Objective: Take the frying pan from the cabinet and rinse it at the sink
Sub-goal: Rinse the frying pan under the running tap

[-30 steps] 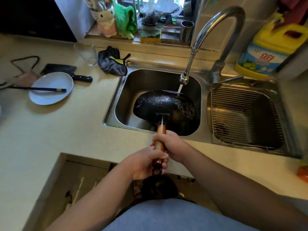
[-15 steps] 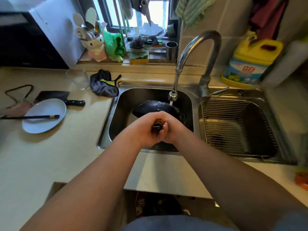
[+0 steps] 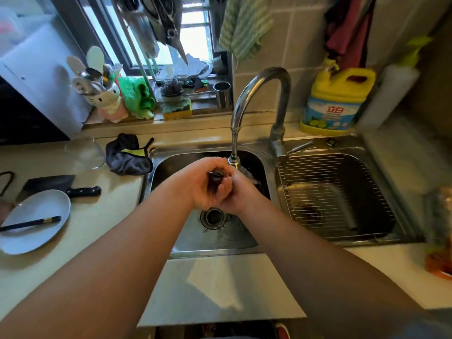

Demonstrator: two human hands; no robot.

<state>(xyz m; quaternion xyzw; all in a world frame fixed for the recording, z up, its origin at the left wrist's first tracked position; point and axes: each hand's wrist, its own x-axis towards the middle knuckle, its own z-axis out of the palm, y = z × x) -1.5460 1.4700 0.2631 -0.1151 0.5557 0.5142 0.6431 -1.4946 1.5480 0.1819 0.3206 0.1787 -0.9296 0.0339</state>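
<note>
Both hands are clenched together round the handle (image 3: 215,178) of the frying pan (image 3: 250,176), over the left basin of the sink (image 3: 186,241). The left hand (image 3: 204,184) wraps it from the left, and the right hand (image 3: 237,194) presses in from the right, touching the left. The handle's dark butt end points up and near, toward the person. Its long axis runs away and down, so the pan body lies on the far side of the fingers, tilted steeply and mostly hidden behind them. Only a dark wet sliver shows just right of the hands, directly under the faucet (image 3: 259,106) spout. The drain (image 3: 213,217) sits below the hands, on the near side. Rinsing looks underway; turning the pan next would pivot on that handle axis, neither hand nearer.
</note>
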